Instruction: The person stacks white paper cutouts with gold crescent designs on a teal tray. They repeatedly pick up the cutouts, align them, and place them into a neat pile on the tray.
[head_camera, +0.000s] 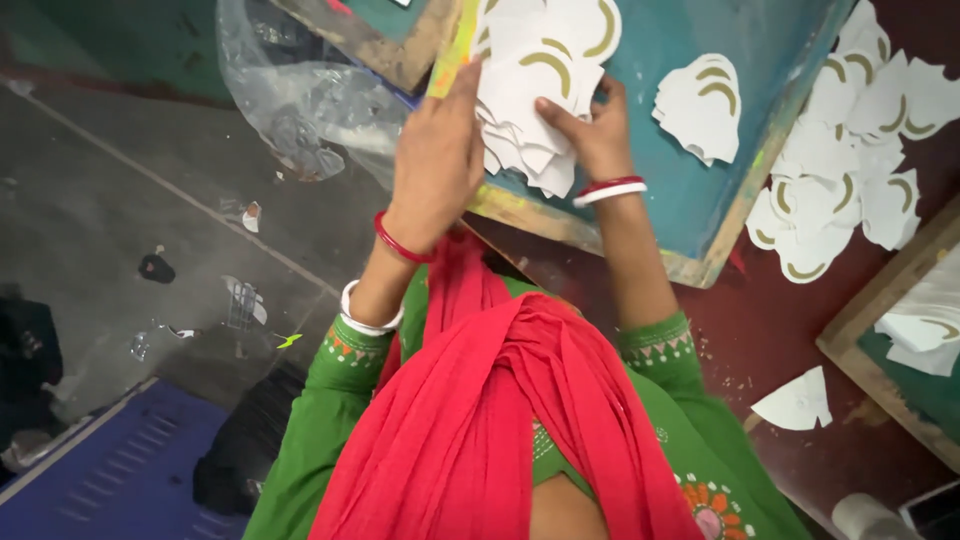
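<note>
Head view looks down past your red scarf (500, 420) and green embroidered sleeves (340, 380) to a teal-painted board with a worn wooden rim (690, 170), tilted across a dark red floor (770, 330). Your left hand (435, 165) and right hand (590, 130) meet on a stack of white paper cut-outs printed with gold arcs (535, 90) that sits at the board's near-left part — left fingers curled over the stack's left edge, right fingers and thumb pinching its lower right side. You wear red and white bangles (610, 188) on both wrists.

Just right of your hands a smaller pile of the same white cut-outs (700, 105) lies on the teal surface, apart from the held stack. Off the board's right rim a loose heap of cut-outs (850, 170) spreads over the red floor, and one single piece (797, 402) lies nearer you. A second wooden-framed board (880, 310) shows at the right edge.

To the left — grey concrete floor (110, 220) with scraps, a crumpled clear plastic bag (300, 100), and a blue panel (110, 470) at the lower corner
</note>
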